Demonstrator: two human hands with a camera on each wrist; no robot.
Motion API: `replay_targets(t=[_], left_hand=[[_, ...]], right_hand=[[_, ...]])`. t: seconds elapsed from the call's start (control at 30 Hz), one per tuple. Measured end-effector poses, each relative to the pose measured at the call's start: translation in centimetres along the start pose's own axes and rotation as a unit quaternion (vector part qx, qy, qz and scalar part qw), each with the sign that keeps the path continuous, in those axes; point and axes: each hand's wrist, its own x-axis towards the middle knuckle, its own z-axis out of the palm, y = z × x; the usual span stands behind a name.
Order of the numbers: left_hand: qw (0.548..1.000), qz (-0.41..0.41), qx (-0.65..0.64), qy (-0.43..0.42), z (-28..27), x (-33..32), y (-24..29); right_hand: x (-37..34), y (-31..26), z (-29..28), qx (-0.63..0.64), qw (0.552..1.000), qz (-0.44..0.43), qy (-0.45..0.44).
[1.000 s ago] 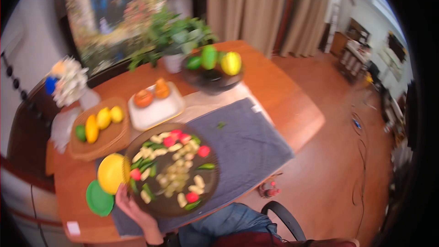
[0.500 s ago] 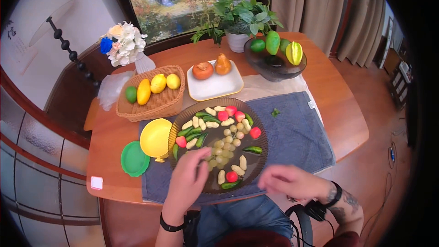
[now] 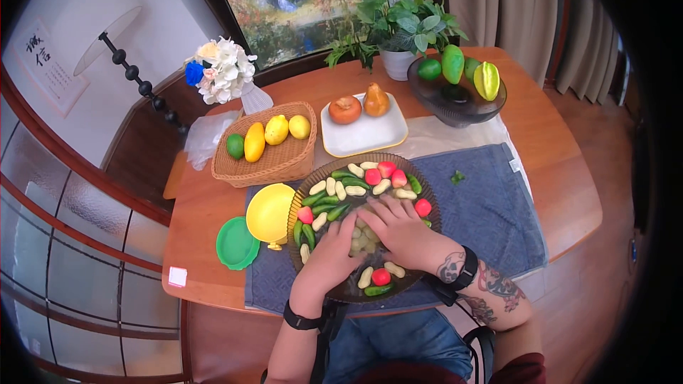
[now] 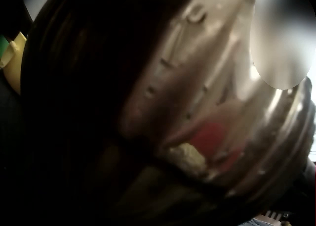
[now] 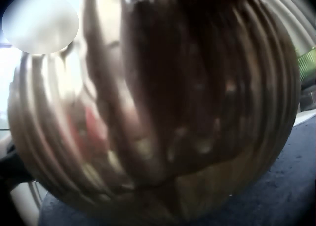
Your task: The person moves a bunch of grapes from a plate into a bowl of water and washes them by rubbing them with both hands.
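Note:
A wide ribbed brown glass bowl (image 3: 293, 224) holds water with peanuts (image 3: 355, 190), small green cucumbers (image 3: 326, 200), red-pink pieces (image 3: 386, 169) and a bunch of pale grapes (image 3: 364, 240). Both hands reach into this bowl from the near side. My left hand (image 3: 330, 252) lies along the left of the grapes, fingers extended. From the right, my right hand (image 3: 404, 235) spreads its fingers over the far side of the bunch. Some fingertips are hidden. Each wrist view is filled by the bowl's ribbed wall (image 4: 217, 102), with blurred red and pale shapes behind it.
Left of the bowl are a yellow dish (image 3: 270, 210) and a green plate (image 3: 237, 243). Behind stand a wicker basket (image 3: 302, 146) of fruit, a white tray (image 3: 366, 144) and a dark fruit stand (image 3: 466, 110). A blue towel (image 3: 491, 206) lies underneath the bowl.
The view has swung over the bowl. My left hand has gone from the bowl's left rim to inside it, and my right hand has come in from the right to the grapes.

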Motion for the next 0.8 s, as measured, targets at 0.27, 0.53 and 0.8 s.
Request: replay_targets(t=[0.27,0.53,0.8], left_hand=[[0.973,0.004,-0.203,0.113,-0.9,0.3,0.7],[0.927,-0.022,-0.338,0.16,-1.8,0.1,1.6],[0.882,-0.043,-0.396,0.251,-2.6,0.1,1.9]], right_hand=[[1.6,0.4,-0.9,0.091,0.989,0.075,-0.084],[2.4,0.2,-3.4,0.33,0.909,0.156,-0.2],[2.1,1.1,-1.9,0.513,0.844,0.082,-0.135]])
